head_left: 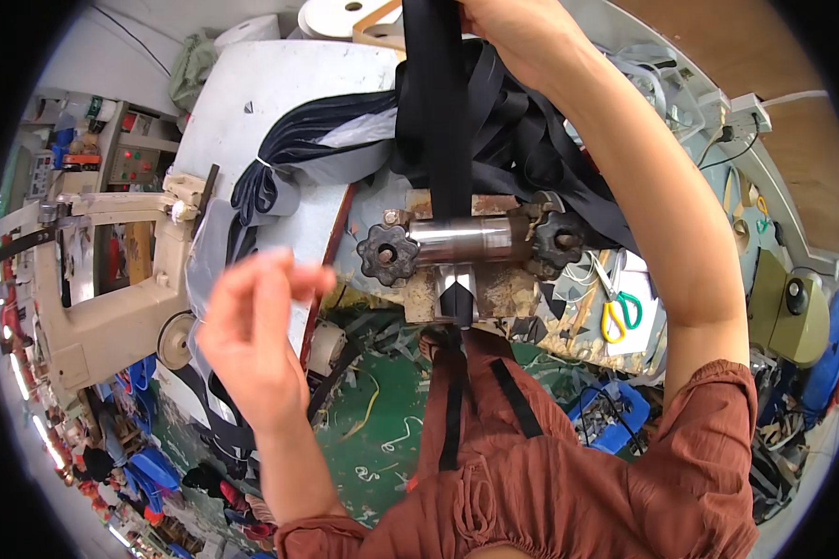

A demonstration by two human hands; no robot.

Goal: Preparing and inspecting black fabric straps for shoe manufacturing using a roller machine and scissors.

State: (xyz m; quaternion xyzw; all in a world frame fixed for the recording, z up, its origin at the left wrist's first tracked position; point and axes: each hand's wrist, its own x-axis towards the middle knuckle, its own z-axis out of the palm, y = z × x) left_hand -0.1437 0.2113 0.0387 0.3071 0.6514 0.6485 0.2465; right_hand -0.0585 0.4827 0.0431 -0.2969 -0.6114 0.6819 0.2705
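Observation:
My right hand (499,20) is at the top edge, closed on a black fabric strip (438,112); its fingertips run partly out of view. From there the strip comes down to a shiny metal roller (471,239) set in a worn block between two black star knobs (388,254). Below the roller, a pointed black strip end (456,300) lies on a metal guide. My left hand (256,340) hovers left of the roller, apart from it. Its fingers are loosely curled and somewhat blurred, with nothing visible in them.
Bundled black and grey strips (317,140) lie across the white table (242,79). Yellow-and-green-handled scissors (620,312) rest on the right side among scraps. A beige machine frame (112,326) stands at left. A blue basket (615,415) sits at lower right, near the green floor (373,447).

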